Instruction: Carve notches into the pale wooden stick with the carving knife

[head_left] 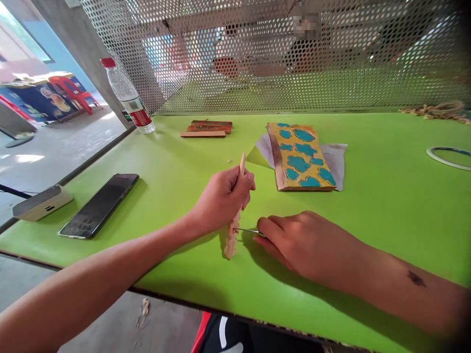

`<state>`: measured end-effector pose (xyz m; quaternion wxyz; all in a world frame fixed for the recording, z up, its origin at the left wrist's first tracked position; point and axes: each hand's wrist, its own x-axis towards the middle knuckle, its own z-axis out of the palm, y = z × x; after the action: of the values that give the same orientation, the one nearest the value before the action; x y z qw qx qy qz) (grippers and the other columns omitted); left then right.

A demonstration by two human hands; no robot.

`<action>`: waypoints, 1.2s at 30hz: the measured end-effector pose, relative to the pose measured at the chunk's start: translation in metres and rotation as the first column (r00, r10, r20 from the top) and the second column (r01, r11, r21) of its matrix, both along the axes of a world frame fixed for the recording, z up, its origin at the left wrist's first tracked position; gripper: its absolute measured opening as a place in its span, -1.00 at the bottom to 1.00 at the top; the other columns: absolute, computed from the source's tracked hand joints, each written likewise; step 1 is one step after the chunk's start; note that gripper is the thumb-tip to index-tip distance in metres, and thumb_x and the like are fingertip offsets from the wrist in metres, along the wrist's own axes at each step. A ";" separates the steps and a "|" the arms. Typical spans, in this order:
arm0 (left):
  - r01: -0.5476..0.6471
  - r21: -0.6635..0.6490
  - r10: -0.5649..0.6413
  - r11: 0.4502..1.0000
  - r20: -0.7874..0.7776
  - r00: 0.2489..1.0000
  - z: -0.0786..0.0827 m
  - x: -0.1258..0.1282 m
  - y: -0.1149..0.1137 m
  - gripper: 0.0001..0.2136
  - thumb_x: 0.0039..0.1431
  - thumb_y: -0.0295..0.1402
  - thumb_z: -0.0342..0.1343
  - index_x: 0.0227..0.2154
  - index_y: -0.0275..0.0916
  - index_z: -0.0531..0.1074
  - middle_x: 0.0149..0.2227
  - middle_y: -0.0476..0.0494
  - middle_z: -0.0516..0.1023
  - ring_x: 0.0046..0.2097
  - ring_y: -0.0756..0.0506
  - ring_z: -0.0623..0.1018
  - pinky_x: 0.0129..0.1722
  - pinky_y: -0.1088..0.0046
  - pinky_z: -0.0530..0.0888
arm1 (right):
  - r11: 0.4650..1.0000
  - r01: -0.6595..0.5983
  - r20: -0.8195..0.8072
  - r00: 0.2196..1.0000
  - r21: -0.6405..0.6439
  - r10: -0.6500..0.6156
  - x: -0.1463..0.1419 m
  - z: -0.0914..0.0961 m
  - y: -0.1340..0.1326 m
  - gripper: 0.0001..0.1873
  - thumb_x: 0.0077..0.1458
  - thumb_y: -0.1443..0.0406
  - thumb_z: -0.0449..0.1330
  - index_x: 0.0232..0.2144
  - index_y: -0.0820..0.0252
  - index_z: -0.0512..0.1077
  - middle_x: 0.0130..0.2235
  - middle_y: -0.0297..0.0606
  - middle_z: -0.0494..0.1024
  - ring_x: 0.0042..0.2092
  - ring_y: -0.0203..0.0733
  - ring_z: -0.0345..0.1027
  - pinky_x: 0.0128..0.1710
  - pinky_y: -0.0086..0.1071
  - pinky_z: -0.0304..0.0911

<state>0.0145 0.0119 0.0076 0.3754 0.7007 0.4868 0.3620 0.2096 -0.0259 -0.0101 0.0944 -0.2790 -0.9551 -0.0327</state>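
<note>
My left hand [224,198] is closed round a thin wooden stick [232,238], holding it upright with its lower end on the green table [386,196]. The stick's lower part has notched, carved edges. My right hand [301,240] lies low on the table just right of it, fingers pinched on a small metal blade [247,230] whose tip touches the stick's carved part.
A yellow board with teal cloud shapes [300,156] lies on paper behind my hands. Wooden strips [206,128] and a water bottle [128,98] stand at the back left. A phone [99,205] and a small box [42,202] lie left; a ring [449,158] far right. Perforated metal screen [294,54] behind.
</note>
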 end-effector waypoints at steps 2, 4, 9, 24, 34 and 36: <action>-0.038 -0.007 0.038 0.999 -0.027 0.999 0.001 0.002 -0.001 -0.72 0.41 -0.31 -0.04 -0.46 -0.23 0.32 -0.62 0.07 0.37 -0.59 0.07 0.29 -0.56 0.54 0.27 | 0.999 0.005 0.012 1.000 0.034 -0.005 0.000 0.000 -0.002 -0.81 0.40 0.34 0.01 -0.31 0.16 0.33 -0.46 -0.30 0.49 -0.54 -0.14 0.34 -0.53 -0.23 -0.21; -0.059 -0.013 0.058 0.998 -0.033 0.998 0.003 0.003 -0.003 -0.72 0.41 -0.32 -0.04 -0.47 -0.22 0.32 -0.62 0.08 0.35 -0.60 0.07 0.26 -0.59 0.54 0.24 | 0.999 0.013 0.033 0.999 0.053 -0.015 0.000 -0.001 -0.003 -0.84 0.37 0.36 0.06 -0.32 0.15 0.32 -0.47 -0.31 0.47 -0.56 -0.15 0.33 -0.54 -0.23 -0.23; -0.028 0.005 0.028 1.000 -0.024 0.999 0.006 0.004 -0.005 -0.74 0.40 -0.35 -0.03 -0.47 -0.23 0.31 -0.62 0.08 0.35 -0.59 0.07 0.27 -0.59 0.54 0.25 | 1.000 0.005 0.089 0.996 0.025 -0.008 -0.001 -0.001 -0.003 -0.86 0.34 0.38 0.10 -0.33 0.15 0.32 -0.49 -0.33 0.48 -0.58 -0.15 0.33 -0.54 -0.23 -0.25; 0.066 -0.058 -0.068 0.996 -0.025 0.997 0.001 0.003 0.003 -0.74 0.37 -0.31 -0.02 -0.45 -0.24 0.34 -0.61 0.08 0.37 -0.58 0.08 0.29 -0.55 0.57 0.27 | 1.000 -0.007 0.042 0.999 -0.013 0.007 0.000 -0.001 0.003 -0.77 0.42 0.27 0.00 -0.27 0.22 0.38 -0.50 -0.27 0.51 -0.54 -0.25 0.28 -0.49 -0.30 -0.15; 0.080 -0.128 -0.086 0.989 -0.044 0.995 -0.003 0.003 0.004 -0.73 0.38 -0.29 -0.02 -0.45 -0.24 0.36 -0.61 0.08 0.37 -0.58 0.07 0.30 -0.54 0.55 0.28 | 0.997 0.009 0.009 1.000 0.073 -0.009 -0.005 -0.004 0.001 -0.73 0.43 0.24 -0.02 -0.26 0.25 0.38 -0.52 -0.26 0.46 -0.53 -0.25 0.26 -0.49 -0.33 -0.12; 0.082 -0.143 -0.088 0.986 -0.038 0.995 -0.004 0.003 0.005 -0.73 0.38 -0.28 -0.02 -0.45 -0.24 0.36 -0.61 0.08 0.38 -0.59 0.07 0.30 -0.55 0.55 0.27 | 0.995 0.003 0.031 0.999 0.096 -0.006 -0.003 -0.006 0.000 -0.76 0.41 0.30 -0.01 -0.30 0.23 0.36 -0.52 -0.26 0.46 -0.56 -0.25 0.24 -0.51 -0.31 -0.18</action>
<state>0.0172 0.0167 0.0040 0.4285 0.7004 0.4888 0.2947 0.2064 -0.0262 -0.0157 0.0925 -0.2758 -0.9531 -0.0833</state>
